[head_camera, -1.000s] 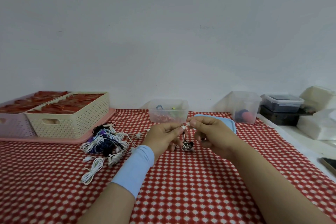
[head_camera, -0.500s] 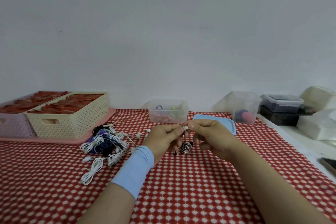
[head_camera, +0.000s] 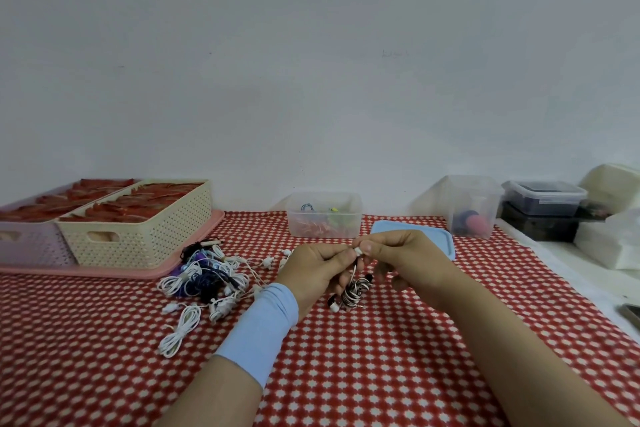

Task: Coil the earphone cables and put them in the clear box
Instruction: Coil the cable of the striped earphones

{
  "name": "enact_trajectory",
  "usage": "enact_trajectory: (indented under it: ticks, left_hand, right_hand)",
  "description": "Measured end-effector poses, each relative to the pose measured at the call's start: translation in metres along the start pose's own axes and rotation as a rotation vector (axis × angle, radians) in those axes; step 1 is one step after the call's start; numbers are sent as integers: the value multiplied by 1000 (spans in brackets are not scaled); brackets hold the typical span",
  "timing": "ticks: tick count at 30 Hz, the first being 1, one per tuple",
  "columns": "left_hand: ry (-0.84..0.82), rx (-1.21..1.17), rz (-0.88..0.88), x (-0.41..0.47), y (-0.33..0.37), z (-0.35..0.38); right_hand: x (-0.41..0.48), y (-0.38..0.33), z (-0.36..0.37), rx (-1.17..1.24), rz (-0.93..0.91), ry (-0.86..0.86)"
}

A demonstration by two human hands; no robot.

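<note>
Earphone cable (head_camera: 355,289), half-coiled, in fingertip pinch of left hand (head_camera: 315,270) and right hand (head_camera: 412,263).

clear box (head_camera: 351,210) contents — blurred | dark object (head_camera: 631,313) — cut by right edge

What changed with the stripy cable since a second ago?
The left hand and right hand kept pinching the striped earphone cable. Its coil sank slightly and an earbud now dangles beside it. The earphone pile, clear box and blue lid stayed put.

Plain grey wall (head_camera: 311,62) — red checked tablecloth (head_camera: 381,374)
</note>
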State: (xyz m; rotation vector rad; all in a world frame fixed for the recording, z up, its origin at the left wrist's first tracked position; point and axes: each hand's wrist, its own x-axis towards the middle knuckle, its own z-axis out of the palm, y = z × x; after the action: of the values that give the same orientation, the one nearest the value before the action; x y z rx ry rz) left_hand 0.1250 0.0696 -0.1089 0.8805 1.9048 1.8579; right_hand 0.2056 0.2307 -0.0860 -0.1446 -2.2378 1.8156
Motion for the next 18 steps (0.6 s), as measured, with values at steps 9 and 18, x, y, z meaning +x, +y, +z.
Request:
enact_trajectory:
  ticks: [9,18]
  left_hand:
    - [133,96,6,4,1,3]
    - [105,98,-37,4,1,0]
  right_hand:
    - [2,2,4,14,-42,107]
    - [-2,1,-2,-21,-13,21]
